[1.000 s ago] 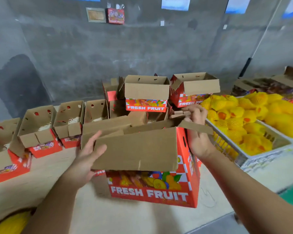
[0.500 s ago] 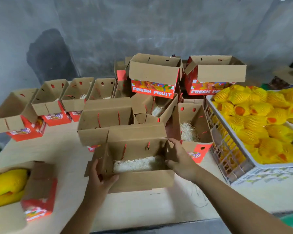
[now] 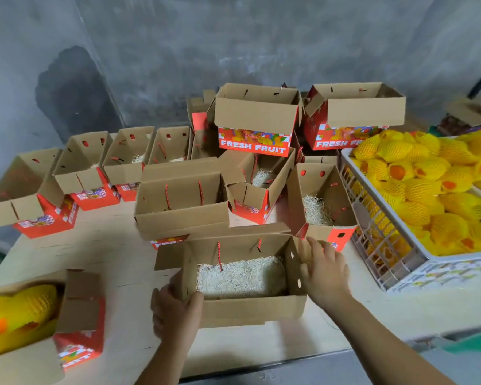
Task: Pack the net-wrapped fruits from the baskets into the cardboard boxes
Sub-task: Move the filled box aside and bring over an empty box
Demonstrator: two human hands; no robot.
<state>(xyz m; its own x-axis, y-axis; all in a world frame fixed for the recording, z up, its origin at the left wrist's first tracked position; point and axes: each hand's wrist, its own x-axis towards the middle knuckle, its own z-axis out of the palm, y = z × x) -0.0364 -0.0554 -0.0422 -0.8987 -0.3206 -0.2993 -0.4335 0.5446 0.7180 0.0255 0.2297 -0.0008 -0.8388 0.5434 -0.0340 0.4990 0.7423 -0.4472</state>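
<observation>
Lower centre: we have set the open box [image 3: 242, 276] down on the table [image 3: 109, 257]; our left hand [image 3: 175, 312] grips its corner, our right hand [image 3: 324, 270] lifts away, fingers relaxed. Net-wrapped fruits [image 3: 425, 187] wait in the basket [image 3: 395, 262], right.

Soft, even, fairly dim indoor light from above, with no glare or bright hotspots. Shadows are faint and short, darkest inside the open cardboard boxes [image 3: 181, 195] and under their folded flaps. The yellow net-wrapped fruits [image 3: 425, 187] look saturated and slightly overbright. The whole picture is mildly soft, with motion blur on the right hand [image 3: 324, 270]. Wide-angle distortion bends the table [image 3: 109, 245] edges and tilts boxes outward near the frame borders
</observation>
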